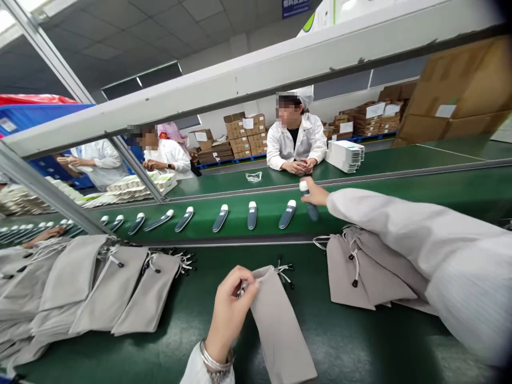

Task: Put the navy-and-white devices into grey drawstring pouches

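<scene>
At the green belt (344, 341)'s edge, left hand (230, 312) pinches a pouch (280, 330), right hand (315, 192) grips a device (312, 212).

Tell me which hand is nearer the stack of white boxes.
The right hand is nearer: it holds a device, with the stack of white boxes beyond it and to its right. The left hand is farther back and farther left, holding a pouch.
</scene>
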### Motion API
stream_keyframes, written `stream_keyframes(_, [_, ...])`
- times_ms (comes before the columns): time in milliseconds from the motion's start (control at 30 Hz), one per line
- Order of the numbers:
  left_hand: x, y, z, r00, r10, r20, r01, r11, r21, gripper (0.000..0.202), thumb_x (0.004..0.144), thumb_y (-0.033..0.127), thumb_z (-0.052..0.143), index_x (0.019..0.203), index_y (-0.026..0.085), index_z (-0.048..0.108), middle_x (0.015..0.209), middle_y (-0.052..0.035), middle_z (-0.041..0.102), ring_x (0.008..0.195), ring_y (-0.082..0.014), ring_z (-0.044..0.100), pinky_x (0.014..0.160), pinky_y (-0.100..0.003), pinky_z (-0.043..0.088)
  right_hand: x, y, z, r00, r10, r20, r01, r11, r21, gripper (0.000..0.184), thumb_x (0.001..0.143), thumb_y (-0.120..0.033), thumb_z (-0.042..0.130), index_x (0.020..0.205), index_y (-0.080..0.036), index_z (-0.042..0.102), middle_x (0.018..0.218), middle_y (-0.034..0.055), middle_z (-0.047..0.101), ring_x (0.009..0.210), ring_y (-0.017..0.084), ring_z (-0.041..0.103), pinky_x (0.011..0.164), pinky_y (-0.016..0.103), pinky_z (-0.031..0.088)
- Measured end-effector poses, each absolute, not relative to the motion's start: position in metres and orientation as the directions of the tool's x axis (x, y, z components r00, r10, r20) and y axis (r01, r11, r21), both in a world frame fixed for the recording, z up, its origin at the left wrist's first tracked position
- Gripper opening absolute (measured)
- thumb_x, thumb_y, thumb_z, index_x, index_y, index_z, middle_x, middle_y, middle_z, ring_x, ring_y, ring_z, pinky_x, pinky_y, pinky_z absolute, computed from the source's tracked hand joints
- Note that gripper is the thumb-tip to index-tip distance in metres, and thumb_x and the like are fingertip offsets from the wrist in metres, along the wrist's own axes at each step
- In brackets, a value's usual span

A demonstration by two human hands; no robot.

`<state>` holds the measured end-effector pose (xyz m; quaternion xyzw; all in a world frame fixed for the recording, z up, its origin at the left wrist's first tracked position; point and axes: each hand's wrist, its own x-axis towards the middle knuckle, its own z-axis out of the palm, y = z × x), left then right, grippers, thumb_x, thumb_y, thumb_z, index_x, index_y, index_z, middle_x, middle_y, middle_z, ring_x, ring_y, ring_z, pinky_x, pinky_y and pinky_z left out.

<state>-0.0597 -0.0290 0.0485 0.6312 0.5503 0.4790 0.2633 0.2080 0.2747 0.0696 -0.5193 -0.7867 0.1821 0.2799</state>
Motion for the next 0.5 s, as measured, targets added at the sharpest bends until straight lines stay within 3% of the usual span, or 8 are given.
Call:
stream_keyframes(67, [-0.055,-0.026,0.058,-0.073,0.951,0.301,0.387,-0.251,0.887,0.015,0.086,0.024,0.065,0.074,0.02,0.057,0.076,0.0004,0.051,0.072,-0.014,0.046,0.065,-0.027,0.035,0.194,0.252,0.093,-0.366,0.906,0.213,0.494,0.384,-0.78,0.069,0.081,-0.026,0.065,0.138,-0.023,0.027,0.109,0.0092,0.057,0.085,0.023,0.067,0.072,0.037,0.056])
stream_keyframes(133, [-0.049,-0.022,0.065,-0.073,0.951,0.3,0.355,-0.256,0.899,0.014,0.083,0.022,0.069,0.073,0.019,0.059,0.077,0.0002,0.051,0.071,-0.0133,0.045,0.065,-0.026,0.034,0.177,0.214,0.116,-0.467,0.86,0.206,0.155,0.309,-0.938,0.066,0.083,-0.031,0.064,0.136,-0.032,0.024,0.11,0.0043,0.053,0.082,0.021,0.069,0.069,0.038,0.059])
stream_keyframes(233, [-0.037,-0.019,0.073,-0.074,0.944,0.321,0.315,-0.283,0.906,0.013,0.081,0.021,0.071,0.072,0.019,0.061,0.079,-0.0002,0.051,0.071,-0.0129,0.046,0.064,-0.026,0.034,0.155,0.149,0.138,-0.57,0.768,0.292,-0.106,0.284,-0.953,0.056,0.086,-0.032,0.061,0.13,-0.035,0.026,0.109,0.0015,0.051,0.084,0.02,0.07,0.072,0.039,0.059])
stream_keyframes(367, [-0.021,-0.019,0.085,-0.208,0.891,0.404,0.255,-0.349,0.902,0.013,0.079,0.022,0.073,0.072,0.019,0.061,0.088,-0.0019,0.054,0.082,-0.0148,0.053,0.073,-0.026,0.041,0.143,0.097,0.135,-0.712,0.596,0.371,-0.068,0.468,-0.881,0.029,0.095,-0.036,0.052,0.122,-0.026,0.045,0.11,0.0042,0.059,0.097,0.02,0.065,0.087,0.038,0.053])
stream_keyframes(433, [-0.017,-0.019,0.091,-0.322,0.836,0.444,0.239,-0.382,0.893,0.014,0.077,0.023,0.074,0.072,0.019,0.061,0.095,-0.0032,0.056,0.095,-0.0175,0.056,0.081,-0.027,0.044,0.144,0.089,0.127,-0.836,0.485,0.257,0.046,0.528,-0.848,0.027,0.099,-0.038,0.047,0.118,-0.022,0.054,0.103,0.0048,0.065,0.097,0.02,0.063,0.088,0.036,0.05])
stream_keyframes(500, [-0.017,-0.022,0.095,-0.374,0.818,0.437,0.235,-0.372,0.898,0.015,0.075,0.025,0.075,0.071,0.019,0.062,0.1,-0.0047,0.058,0.106,-0.0199,0.055,0.085,-0.028,0.046,0.149,0.086,0.123,-0.905,0.415,0.095,0.176,0.567,-0.805,0.033,0.1,-0.037,0.044,0.125,-0.02,0.055,0.093,0.0043,0.067,0.088,0.018,0.063,0.079,0.032,0.05])
